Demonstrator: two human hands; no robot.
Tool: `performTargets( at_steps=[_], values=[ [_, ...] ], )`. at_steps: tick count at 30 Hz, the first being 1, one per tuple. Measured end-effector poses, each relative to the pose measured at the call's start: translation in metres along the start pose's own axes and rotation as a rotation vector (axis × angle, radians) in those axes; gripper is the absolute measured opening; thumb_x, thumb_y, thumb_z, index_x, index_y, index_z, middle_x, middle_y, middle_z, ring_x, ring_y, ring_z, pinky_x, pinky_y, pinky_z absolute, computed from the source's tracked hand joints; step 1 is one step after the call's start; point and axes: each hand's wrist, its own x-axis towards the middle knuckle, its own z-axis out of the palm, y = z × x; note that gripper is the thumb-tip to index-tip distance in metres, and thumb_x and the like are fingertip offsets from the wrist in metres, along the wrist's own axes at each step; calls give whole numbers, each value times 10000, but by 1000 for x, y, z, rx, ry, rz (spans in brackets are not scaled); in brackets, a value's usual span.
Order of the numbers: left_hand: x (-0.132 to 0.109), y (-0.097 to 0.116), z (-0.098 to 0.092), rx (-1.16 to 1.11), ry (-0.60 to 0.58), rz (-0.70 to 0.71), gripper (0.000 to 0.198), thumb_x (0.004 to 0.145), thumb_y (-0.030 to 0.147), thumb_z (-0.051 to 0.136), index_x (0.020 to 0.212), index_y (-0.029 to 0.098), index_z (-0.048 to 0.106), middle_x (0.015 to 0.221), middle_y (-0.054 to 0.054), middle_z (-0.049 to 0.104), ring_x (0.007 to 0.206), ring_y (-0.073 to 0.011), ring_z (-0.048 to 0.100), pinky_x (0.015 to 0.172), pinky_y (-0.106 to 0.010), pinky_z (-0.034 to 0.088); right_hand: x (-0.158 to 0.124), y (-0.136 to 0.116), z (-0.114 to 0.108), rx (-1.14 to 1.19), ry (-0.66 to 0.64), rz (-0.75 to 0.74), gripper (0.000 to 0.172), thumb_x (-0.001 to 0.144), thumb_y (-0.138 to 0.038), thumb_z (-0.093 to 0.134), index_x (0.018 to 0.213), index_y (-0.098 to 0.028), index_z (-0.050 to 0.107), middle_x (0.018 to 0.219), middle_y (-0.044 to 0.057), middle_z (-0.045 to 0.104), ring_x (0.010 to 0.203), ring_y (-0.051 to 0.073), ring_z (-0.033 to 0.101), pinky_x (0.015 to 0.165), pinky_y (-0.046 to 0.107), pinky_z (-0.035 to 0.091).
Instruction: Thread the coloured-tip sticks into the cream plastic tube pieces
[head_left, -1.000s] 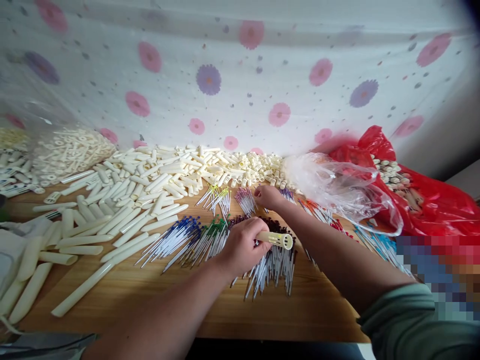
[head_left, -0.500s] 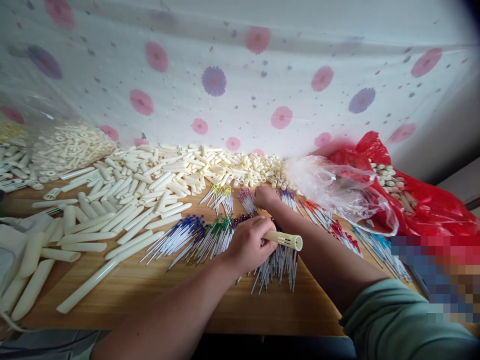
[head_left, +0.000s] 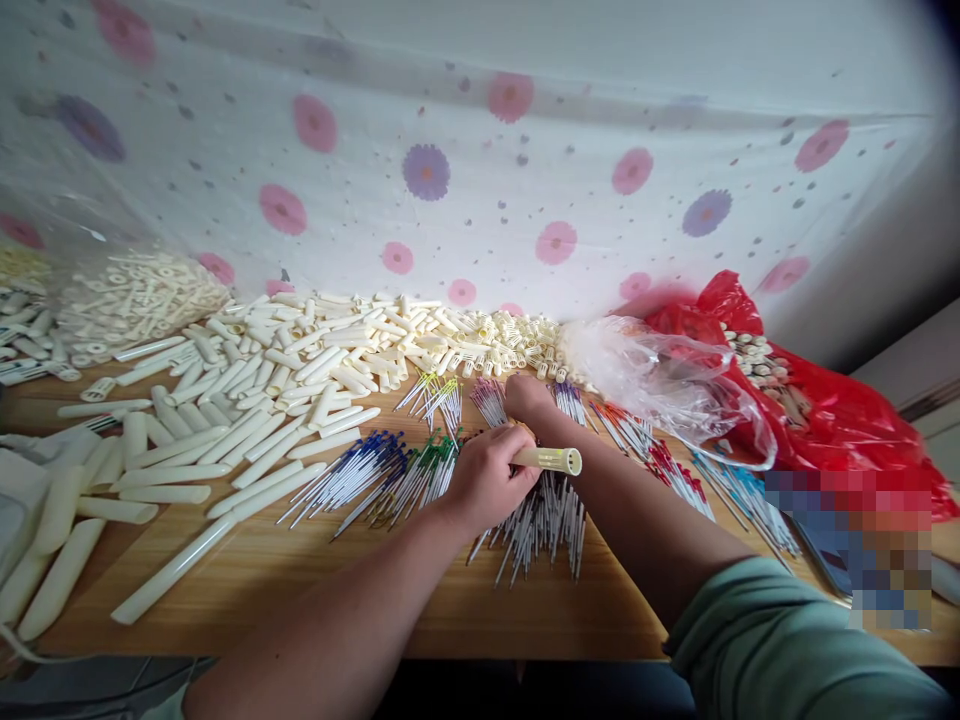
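Observation:
My left hand [head_left: 491, 475] is closed around a cream plastic pen barrel [head_left: 551, 459], whose slotted, open end points right. Farther back, my right hand [head_left: 527, 397] has its fingers curled down among the pen refills, between the pink-tipped refills [head_left: 489, 402] and the purple-tipped refills [head_left: 570, 402]. Its fingertips are hidden, so what they pinch cannot be made out. Beneath my hands lies a heap of dark-tipped refills [head_left: 546, 535]. Green-tipped refills [head_left: 427, 475] and blue-tipped refills [head_left: 356, 470] lie left of my left hand.
Cream tubes [head_left: 262, 390] spread across the left and back of the wooden table [head_left: 247, 620]. A clear bag of small white parts [head_left: 142, 300] stands back left. At right are red-tipped refills [head_left: 679, 475], a clear plastic bag [head_left: 660, 370] and a red bag [head_left: 847, 410].
The barrel in my left hand has swung closer to level, its open end shifting up and left. My right hand stays at the refills. The whole view has shifted slightly.

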Motion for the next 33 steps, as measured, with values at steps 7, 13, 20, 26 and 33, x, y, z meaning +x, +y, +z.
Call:
performTargets(
  at_steps=[7, 13, 20, 26, 33],
  values=[
    [1, -2, 0, 25, 37, -59, 132, 728, 92, 528, 656, 184, 468, 631, 32, 520, 586, -106, 469, 570, -218, 333, -3, -2, 0, 81, 27, 18, 266, 872, -311, 557, 1054, -119, 586, 1052, 90, 616, 926, 179, 606, 796, 362, 509],
    [1, -2, 0, -18, 31, -125, 147, 754, 151, 552, 635, 176, 470, 605, 38, 488, 572, -96, 440, 562, -213, 318, -9, 0, -4, 266, 128, -32, 124, 710, -111, 630, 819, -56, 651, 890, 205, 668, 859, 258, 637, 677, 300, 467],
    [7, -17, 1, -541, 320, -604, 179, 756, 340, 611, 750, 177, 538, 516, 74, 430, 434, -70, 382, 430, -189, 299, -44, 19, -30, 656, 89, -165, 117, 674, -106, 573, 787, -138, 586, 656, 31, 620, 521, 114, 577, 495, 223, 443],
    [12, -13, 14, -969, 277, -743, 291, 611, 330, 754, 748, 131, 594, 472, 70, 475, 381, -44, 385, 375, -171, 267, -107, 24, -27, 1115, 6, -344, 260, 638, -97, 557, 855, -195, 455, 551, -69, 537, 466, 72, 494, 450, 181, 381],
    [15, -6, 8, -1043, 338, -746, 256, 597, 253, 777, 711, 123, 588, 497, 58, 522, 385, -31, 407, 387, -161, 286, -120, 31, -6, 1343, -118, -444, 329, 612, -91, 603, 875, -207, 443, 557, -92, 519, 494, 80, 486, 464, 191, 353]
  ],
)
